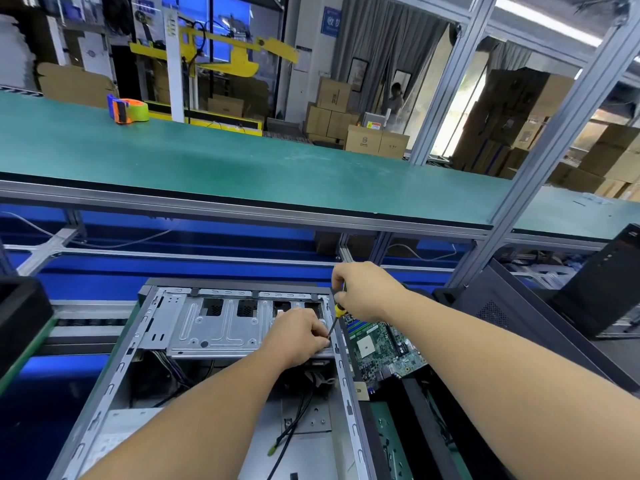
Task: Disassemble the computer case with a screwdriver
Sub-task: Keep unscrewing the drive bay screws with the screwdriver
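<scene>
Screwdriver work on the drive cage looks to be the step in hand. From the head camera, the computer case [214, 375] lies on its side, open toward the person, on the near bench below the green conveyor belt [242, 161]. The right hand [367, 289] is clamped round the yellow-and-black handle of the screwdriver [336, 318], whose shaft slants down and left to the right end of the silver drive cage [221, 327]. The left hand [298, 336] rests at that same corner with its fingers curled close about the tip; whether they pinch a screw or only steady the shaft cannot be told, as the tip is hidden behind them.

The judgement is that a screw at the cage's right edge is being loosened. The next move would call for the tip held square in the head, downward pressure while turning, and the left fingers ready to catch the screw before it drops among the loose cables [294, 434] on the case floor.

Counted: one open case, one screwdriver, two hands, one drive cage. One motherboard [384, 348] lies just beside the case on the right, one tape dispenser [128, 109] sits far back on the belt, and at least two dark case panels [519, 306] lean at the right
</scene>
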